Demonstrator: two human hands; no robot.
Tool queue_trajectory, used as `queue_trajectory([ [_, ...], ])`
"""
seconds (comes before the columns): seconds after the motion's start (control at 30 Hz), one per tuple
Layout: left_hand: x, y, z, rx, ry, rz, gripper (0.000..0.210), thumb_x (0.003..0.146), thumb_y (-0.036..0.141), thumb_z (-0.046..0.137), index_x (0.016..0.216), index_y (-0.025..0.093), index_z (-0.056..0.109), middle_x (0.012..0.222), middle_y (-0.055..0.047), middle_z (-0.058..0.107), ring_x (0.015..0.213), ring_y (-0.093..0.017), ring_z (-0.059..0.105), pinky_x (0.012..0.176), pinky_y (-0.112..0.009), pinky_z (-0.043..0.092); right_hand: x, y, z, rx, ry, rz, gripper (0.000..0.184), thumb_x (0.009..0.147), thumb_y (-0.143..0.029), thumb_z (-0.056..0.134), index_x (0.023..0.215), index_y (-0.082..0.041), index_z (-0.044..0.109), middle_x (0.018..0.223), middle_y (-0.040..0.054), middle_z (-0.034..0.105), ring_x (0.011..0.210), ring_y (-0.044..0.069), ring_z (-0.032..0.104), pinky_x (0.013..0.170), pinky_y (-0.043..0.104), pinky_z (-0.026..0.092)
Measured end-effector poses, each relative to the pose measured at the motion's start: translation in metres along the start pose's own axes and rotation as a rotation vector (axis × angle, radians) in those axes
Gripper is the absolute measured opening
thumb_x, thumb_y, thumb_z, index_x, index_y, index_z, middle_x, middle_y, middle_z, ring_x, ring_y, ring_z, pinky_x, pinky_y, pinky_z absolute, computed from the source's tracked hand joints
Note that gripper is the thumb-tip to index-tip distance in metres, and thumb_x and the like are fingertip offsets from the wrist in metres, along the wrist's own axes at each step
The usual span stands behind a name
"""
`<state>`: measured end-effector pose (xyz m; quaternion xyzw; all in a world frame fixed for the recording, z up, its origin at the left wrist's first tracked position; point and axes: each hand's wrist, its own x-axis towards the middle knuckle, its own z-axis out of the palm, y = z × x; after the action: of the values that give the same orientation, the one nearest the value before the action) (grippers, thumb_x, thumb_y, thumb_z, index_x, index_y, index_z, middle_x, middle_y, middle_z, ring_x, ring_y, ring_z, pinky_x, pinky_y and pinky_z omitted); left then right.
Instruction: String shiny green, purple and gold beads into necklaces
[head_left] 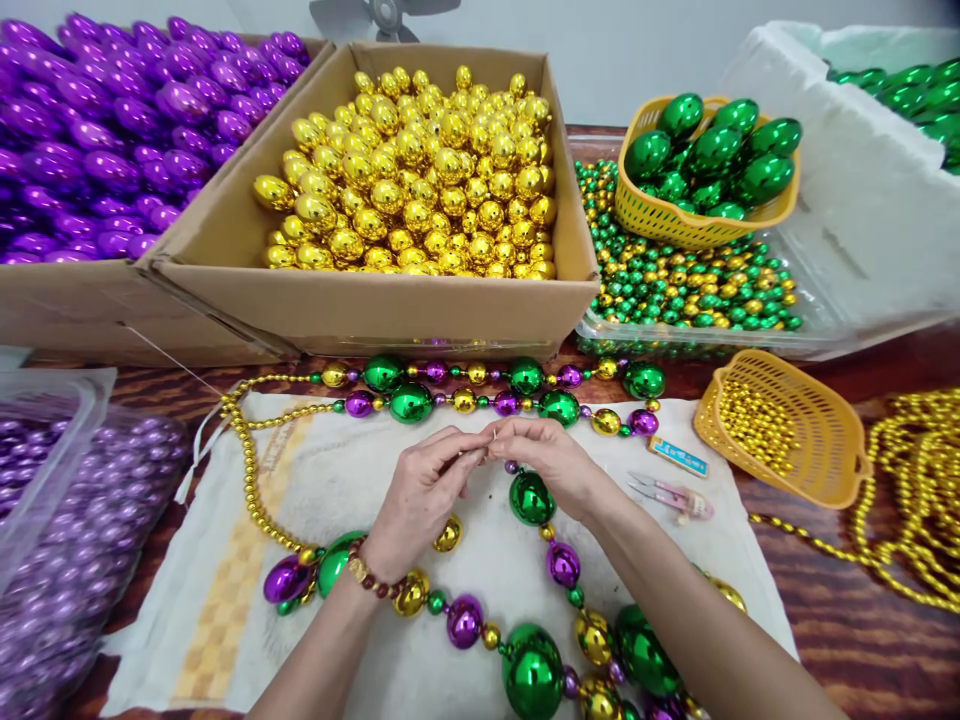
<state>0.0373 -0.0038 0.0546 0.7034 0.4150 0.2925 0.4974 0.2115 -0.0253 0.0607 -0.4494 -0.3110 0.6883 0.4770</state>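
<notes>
My left hand point(431, 480) and my right hand point(544, 455) meet above the white cloth point(322, 485), fingertips pinched together. A tiny pale tip, perhaps thread, shows between them; the rest is hidden by the fingers. From under my right hand hangs a bead strand point(562, 565) of green, purple and gold balls, its top end at the fingers. Below my left wrist, another stretch with a large green bead point(532, 670) crosses the cloth. A loose-looking gold bead point(448, 534) sits beside my left hand. Beyond the hands lies a beaded necklace point(410, 402) in two rows.
Boxes of purple beads point(112, 165) and gold beads point(412, 180) stand behind. A yellow basket point(705, 230) of green beads rests on a tub. At right are thread snips point(671, 495), a blue packet point(679, 456), a tilted basket point(825, 440) and gold bead chains point(911, 490).
</notes>
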Motion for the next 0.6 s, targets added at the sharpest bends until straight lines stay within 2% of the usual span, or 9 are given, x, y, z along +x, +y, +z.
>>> queue_trajectory([
  [0.07,0.002,0.002,-0.004,0.108,-0.023,0.067,0.027,0.091,0.022,0.052,0.111,0.024,0.070,0.083,-0.004,0.063,0.062,-0.012,0.056,0.060,-0.024,0.045,0.000,-0.001,-0.002,-0.024,-0.008,-0.004,0.007,0.070,-0.023,0.070,0.064,-0.019,0.070,0.083,-0.0002,0.066,0.078,0.014,0.055,0.075,0.025,0.040],
  [0.17,0.006,0.005,-0.009,0.241,-0.088,0.174,0.029,0.092,0.017,0.049,0.110,0.024,0.070,0.087,-0.005,0.066,0.077,-0.015,0.060,0.070,-0.026,0.045,0.003,0.001,-0.006,-0.109,-0.028,-0.048,0.016,0.076,-0.029,0.066,0.067,-0.018,0.073,0.081,0.0016,0.067,0.081,0.015,0.057,0.079,0.028,0.040],
  [0.27,0.009,0.005,-0.012,0.385,-0.160,0.239,0.030,0.092,0.014,0.046,0.112,0.024,0.067,0.088,-0.004,0.065,0.080,-0.016,0.060,0.072,-0.027,0.044,0.010,0.008,-0.009,-0.139,0.012,-0.090,0.019,0.077,-0.030,0.065,0.065,-0.017,0.073,0.073,0.0026,0.067,0.077,0.017,0.059,0.078,0.030,0.042],
  [0.37,0.009,0.002,-0.014,0.512,-0.210,0.236,0.031,0.093,0.013,0.045,0.114,0.023,0.065,0.090,-0.004,0.065,0.081,-0.017,0.060,0.071,-0.028,0.044,0.016,0.016,-0.011,-0.125,0.139,-0.164,0.014,0.073,-0.026,0.068,0.061,-0.018,0.071,0.072,0.0017,0.066,0.078,0.017,0.059,0.077,0.029,0.043],
  [0.47,0.006,-0.002,-0.017,0.563,-0.240,0.207,0.027,0.094,0.015,0.044,0.112,0.021,0.064,0.090,-0.004,0.065,0.081,-0.017,0.060,0.072,-0.028,0.044,0.018,0.016,-0.012,-0.103,0.259,-0.261,0.018,0.078,-0.029,0.065,0.063,-0.019,0.067,0.077,0.0009,0.065,0.079,0.015,0.058,0.079,0.027,0.042],
  [0.53,0.003,-0.003,-0.019,0.573,-0.237,0.182,0.025,0.095,0.016,0.044,0.109,0.020,0.064,0.090,-0.004,0.064,0.081,-0.016,0.060,0.072,-0.028,0.044,0.017,0.013,-0.011,-0.082,0.273,-0.274,0.021,0.084,-0.033,0.060,0.071,-0.018,0.066,0.078,0.0010,0.065,0.072,0.013,0.059,0.072,0.026,0.042],
  [0.6,0.001,-0.003,-0.021,0.568,-0.226,0.164,0.022,0.095,0.018,0.045,0.107,0.020,0.064,0.090,-0.004,0.064,0.082,-0.016,0.060,0.072,-0.027,0.044,0.016,0.010,-0.010,-0.085,0.228,-0.251,0.024,0.088,-0.037,0.053,0.076,-0.018,0.061,0.073,-0.0001,0.063,0.065,0.012,0.057,0.064,0.024,0.040],
])
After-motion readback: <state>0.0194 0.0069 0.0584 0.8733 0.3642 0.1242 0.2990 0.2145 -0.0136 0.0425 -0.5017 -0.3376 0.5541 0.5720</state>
